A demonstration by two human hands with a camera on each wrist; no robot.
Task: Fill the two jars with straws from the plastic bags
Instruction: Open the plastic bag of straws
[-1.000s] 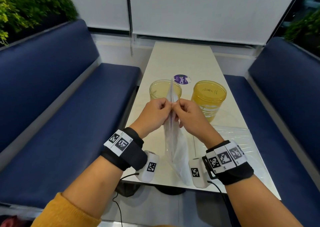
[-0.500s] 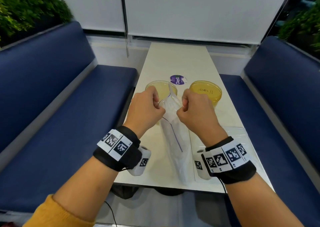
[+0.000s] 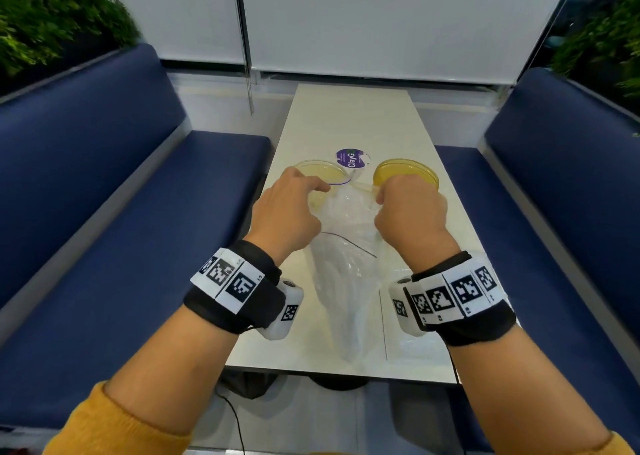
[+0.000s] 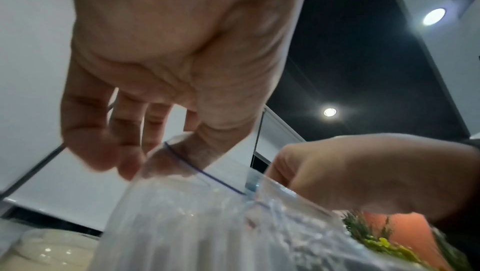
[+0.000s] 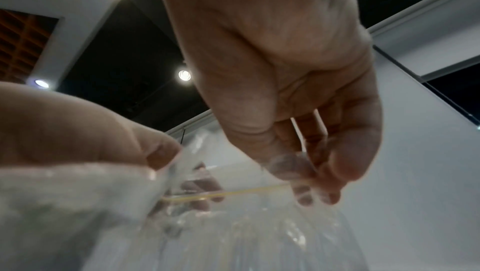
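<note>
A clear zip bag [image 3: 346,274] of pale straws stands upright on the white table [image 3: 349,122], its mouth pulled wide. My left hand [image 3: 287,208] pinches the left lip of the zip bag [image 4: 182,164] at the purple zip line. My right hand [image 3: 408,208] pinches the right lip of the zip bag [image 5: 293,172]. Behind the hands stand two yellow-tinted jars: the left jar [image 3: 322,172] and the right jar [image 3: 405,174], both partly hidden by my hands. What the jars hold cannot be made out.
A second clear bag [image 3: 415,336] lies flat at the table's near right corner. A round purple sticker [image 3: 349,158] sits between the jars. Blue benches [image 3: 131,246] flank the narrow table on both sides, with plants [image 3: 52,31] behind them.
My hands have drawn apart, left going left and right going right, and the bag's mouth has gone from pinched together to spread wide.
</note>
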